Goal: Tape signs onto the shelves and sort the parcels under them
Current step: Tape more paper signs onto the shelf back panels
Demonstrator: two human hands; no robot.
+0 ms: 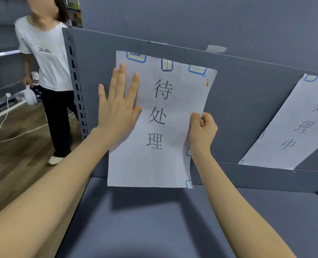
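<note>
Against the back panel (247, 112): the sign (154, 161), printed with 3 large characters, lies flat on the grey panel above the shelf board (154, 220), its lower edge just over the board.
Left hand (117, 105): fingers straight and spread, palm pressing the sign's left side to the panel.
Right hand (203, 131): thumb and curled fingers pinch the sign's right edge, about halfway down.
Tape (167, 65): 3 blue-edged pieces sit along the sign's top edge and 2 more low on its right edge; I cannot tell whether any has been rubbed down.
Spare strip (217, 48): 1 pale piece clings to the panel's top rim, right of the sign.
Second sign (294, 131): on the same panel, well apart to the right.
Step in hand: I judge this to be placing and fixing the sign; sorting is not begun, and I see no parcels.
Next move: I would anchor with the left palm, let the right pinch go, and press each top tape piece onto the panel.
Bystander (46, 62): a person in a white T-shirt stands left of the shelving.
</note>
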